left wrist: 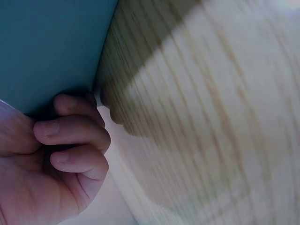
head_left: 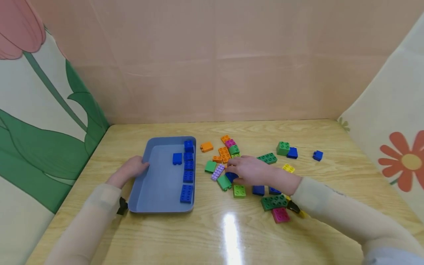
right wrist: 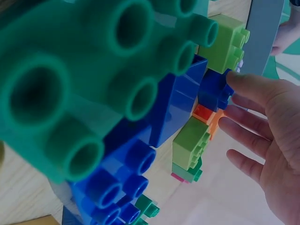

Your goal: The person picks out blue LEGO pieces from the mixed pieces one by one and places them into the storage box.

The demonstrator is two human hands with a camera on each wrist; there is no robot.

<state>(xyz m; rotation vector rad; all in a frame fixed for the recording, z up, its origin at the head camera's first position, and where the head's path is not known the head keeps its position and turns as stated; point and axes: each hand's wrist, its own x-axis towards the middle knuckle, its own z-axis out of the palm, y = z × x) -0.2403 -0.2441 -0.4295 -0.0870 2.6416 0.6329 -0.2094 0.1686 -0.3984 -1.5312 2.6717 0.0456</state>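
Observation:
A blue-grey tray (head_left: 155, 195) lies on the wooden table and holds several blue bricks (head_left: 188, 165) along its right side. My left hand (head_left: 132, 168) grips the tray's left rim; in the left wrist view its fingers (left wrist: 70, 133) curl against the tray's outer wall (left wrist: 51, 47). My right hand (head_left: 233, 171) reaches into a heap of mixed bricks just right of the tray. Its fingers are nearly straight, and one fingertip (right wrist: 239, 82) touches a blue brick (head_left: 231, 177) (right wrist: 213, 91). That brick sits among a lime brick (head_left: 239, 190), a green brick (head_left: 224, 182) and a lilac one (head_left: 217, 172).
Loose bricks are spread across the table's middle and right: orange (head_left: 207, 146), green (head_left: 283, 148), blue (head_left: 317, 155), yellow (head_left: 288, 168), dark green (head_left: 274, 201), pink (head_left: 281, 215). Cloth walls enclose the table on three sides.

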